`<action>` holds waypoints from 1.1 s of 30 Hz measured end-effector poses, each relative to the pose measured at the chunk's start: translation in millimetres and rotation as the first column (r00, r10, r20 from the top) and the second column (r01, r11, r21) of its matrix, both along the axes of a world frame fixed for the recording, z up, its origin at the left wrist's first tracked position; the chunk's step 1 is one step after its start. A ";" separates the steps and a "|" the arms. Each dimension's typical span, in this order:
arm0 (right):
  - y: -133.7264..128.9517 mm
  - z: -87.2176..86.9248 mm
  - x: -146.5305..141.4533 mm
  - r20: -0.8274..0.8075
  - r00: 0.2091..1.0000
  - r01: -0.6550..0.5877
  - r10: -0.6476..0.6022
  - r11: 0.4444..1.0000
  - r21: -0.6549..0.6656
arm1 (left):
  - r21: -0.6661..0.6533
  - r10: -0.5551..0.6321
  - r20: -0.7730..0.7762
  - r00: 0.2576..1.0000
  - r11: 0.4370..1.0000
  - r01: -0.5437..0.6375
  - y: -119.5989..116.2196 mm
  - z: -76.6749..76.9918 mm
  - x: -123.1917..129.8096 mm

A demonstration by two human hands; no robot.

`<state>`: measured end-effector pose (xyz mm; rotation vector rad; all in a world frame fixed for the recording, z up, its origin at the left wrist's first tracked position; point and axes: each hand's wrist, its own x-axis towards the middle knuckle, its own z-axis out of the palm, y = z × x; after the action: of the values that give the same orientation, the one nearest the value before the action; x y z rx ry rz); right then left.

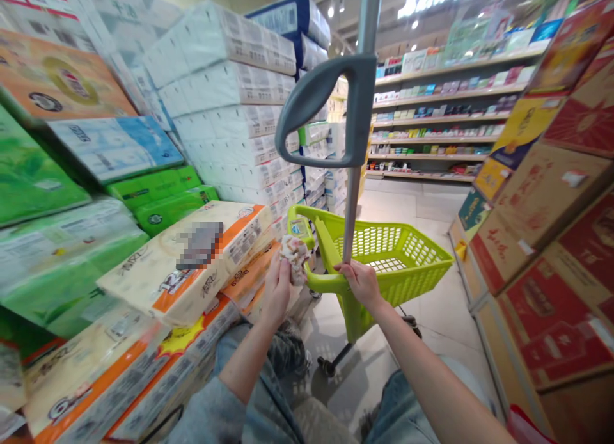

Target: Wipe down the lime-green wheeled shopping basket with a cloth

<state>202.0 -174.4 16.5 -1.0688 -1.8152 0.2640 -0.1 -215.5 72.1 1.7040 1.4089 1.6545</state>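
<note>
A crumpled, stained whitish cloth (294, 260) is in my left hand (278, 281), whose fingers are closed on it beside the green handle frame. My right hand (362, 283) is closed on the near rim of a lime-green rolling shopping basket (407, 284), right at the foot of its grey metal pole (352, 207). High on the pole is a grey loop handle (326, 111), which neither hand touches. The basket's slotted floor shows through its open top. Part of the cloth is hidden by my left fingers.
Wrapped tissue packs (192, 261) are piled at the left, with a pixelated dark patch on the top one. Behind rises a tall stack of white packs (230, 98). Red and brown cartons (542, 303) line the right. Stocked shelves (432, 121) stand beyond the tiled aisle.
</note>
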 end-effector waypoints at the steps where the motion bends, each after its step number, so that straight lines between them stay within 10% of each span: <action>1: 0.1 -0.5 0.0 -0.006 1.000 -0.003 0.003 1.000 0.000 | 0.022 0.005 0.017 1.000 1.000 -0.005 -0.2 5.5 -2.9; 7: 0.0 0.6 0.4 -0.027 0.999 -0.027 0.027 1.000 0.009 | 0.004 0.051 0.061 0.997 0.999 -0.051 -4.5 37.9 -12.3; 12: -0.4 1.1 0.0 -0.014 1.000 -0.011 0.011 1.000 0.005 | -0.030 0.000 -0.193 0.981 1.000 -0.006 -8.8 60.8 -19.7; 18: -1.5 1.4 -0.7 -0.032 0.999 -0.017 0.017 1.000 0.015 | 0.184 0.159 -0.335 0.929 0.978 -0.101 -10.6 53.8 -18.9; 23: -1.5 -0.4 -0.6 0.006 1.000 0.027 -0.027 1.000 0.003 | 0.119 -0.136 -0.724 0.677 0.941 0.316 -2.5 10.5 6.4; 28: 0.0 -1.9 0.0 0.021 0.999 0.041 -0.041 0.999 0.004 | 0.081 -0.100 -0.791 0.603 0.961 0.265 12.9 2.4 18.1; 33: -0.9 -1.9 -0.7 0.020 0.998 0.053 -0.053 0.999 0.011 | -0.193 -0.222 -0.915 0.337 0.974 0.116 33.2 29.2 28.4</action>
<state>201.4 -175.3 14.6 -1.1140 -1.8020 0.2121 28.2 -182.3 101.3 2.8089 1.5504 0.3035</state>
